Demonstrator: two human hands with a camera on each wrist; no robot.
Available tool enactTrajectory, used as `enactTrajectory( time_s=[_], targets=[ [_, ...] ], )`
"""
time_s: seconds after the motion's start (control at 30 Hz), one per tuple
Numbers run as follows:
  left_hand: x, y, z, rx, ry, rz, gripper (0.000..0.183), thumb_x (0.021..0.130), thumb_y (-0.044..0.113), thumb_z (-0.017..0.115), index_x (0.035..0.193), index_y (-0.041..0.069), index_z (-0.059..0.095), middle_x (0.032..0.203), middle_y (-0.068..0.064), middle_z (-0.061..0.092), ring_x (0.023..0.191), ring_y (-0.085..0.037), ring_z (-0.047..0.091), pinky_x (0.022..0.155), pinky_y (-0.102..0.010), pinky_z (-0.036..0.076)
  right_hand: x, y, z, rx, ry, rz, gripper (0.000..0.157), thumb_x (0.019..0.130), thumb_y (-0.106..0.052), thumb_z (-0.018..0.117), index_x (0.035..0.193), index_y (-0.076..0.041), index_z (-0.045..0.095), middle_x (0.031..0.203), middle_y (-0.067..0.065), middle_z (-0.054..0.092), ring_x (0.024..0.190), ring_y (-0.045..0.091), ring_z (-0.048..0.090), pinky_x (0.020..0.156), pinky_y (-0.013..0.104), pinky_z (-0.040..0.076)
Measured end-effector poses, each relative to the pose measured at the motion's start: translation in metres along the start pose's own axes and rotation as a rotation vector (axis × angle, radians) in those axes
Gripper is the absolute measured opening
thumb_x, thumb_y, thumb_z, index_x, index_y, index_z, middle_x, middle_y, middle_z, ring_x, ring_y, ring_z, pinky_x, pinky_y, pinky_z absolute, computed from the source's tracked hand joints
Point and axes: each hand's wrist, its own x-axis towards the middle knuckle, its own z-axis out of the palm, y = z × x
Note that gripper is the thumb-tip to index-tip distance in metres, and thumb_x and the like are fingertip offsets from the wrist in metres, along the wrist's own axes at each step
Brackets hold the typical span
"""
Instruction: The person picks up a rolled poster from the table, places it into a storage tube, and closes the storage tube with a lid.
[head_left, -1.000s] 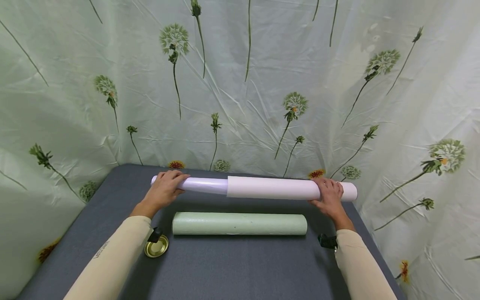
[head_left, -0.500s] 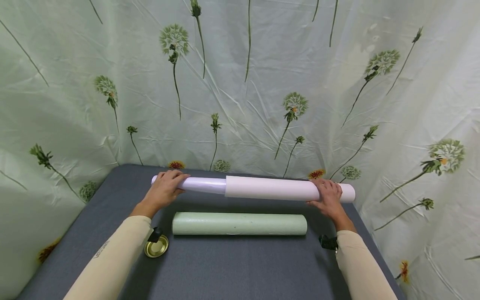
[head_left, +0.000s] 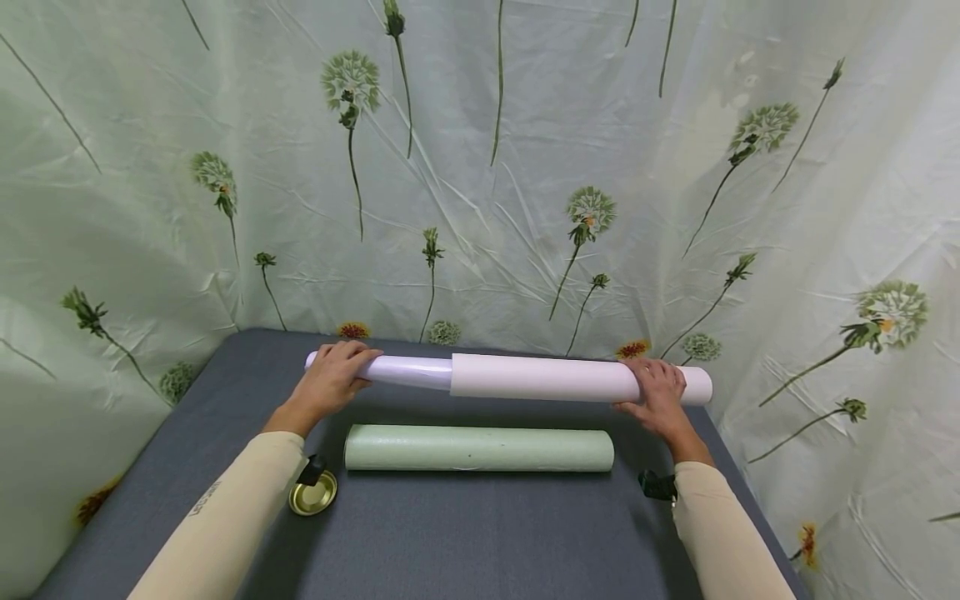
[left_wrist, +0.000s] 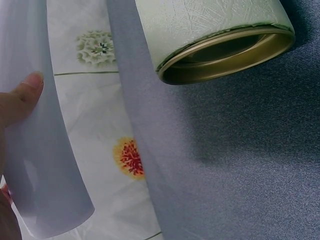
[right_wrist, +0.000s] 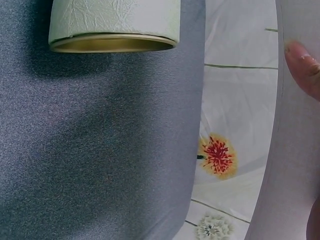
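A glossy lavender sheet roll point(head_left: 416, 372) spans sideways above the back of the table, its inner part running into a wider pinkish-white paper roll point(head_left: 543, 377). My left hand point(head_left: 330, 379) grips the lavender roll near its left end, thumb point(left_wrist: 31, 90) along its near side. At the right, my right hand point(head_left: 658, 392) holds the white roll from above, thumb point(right_wrist: 302, 65) pressed on its side. Below both lies a pale green cardboard tube point(head_left: 480, 449) with a textured skin. Gold metal rims point(left_wrist: 225, 67) edge its ends, the left one open and hollow.
A round gold metal lid point(head_left: 313, 493) lies beside the left wrist, left of the green tube. Dark grey cloth covers the table point(head_left: 480, 542). A white curtain point(head_left: 480, 183) printed with dandelions hangs just behind the table and along its sides.
The white roll, with my right hand on it, has slid slightly left over the lavender roll. My left hand has stayed nearly still; the green tube and lid have not moved.
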Motion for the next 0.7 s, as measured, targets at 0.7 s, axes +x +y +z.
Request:
enactTrajectory(
  time_s=[0.7],
  targets=[
    [0.0015,0.0036,-0.0002,0.001,-0.006,0.007,0.049,0.076,0.008,0.08,0.121,0.006,0.062,0.11,-0.013,0.061,0.106,-0.034,0.057,0.091,-0.056,0.038,0.0001,-0.0016,-0.0002,-0.01,0.022,-0.003,0.067,0.065,-0.002,0.085,0.124,0.0,0.055,0.122,0.03,0.049,0.116,0.049,0.033,0.097,0.066,0.012]
  ],
)
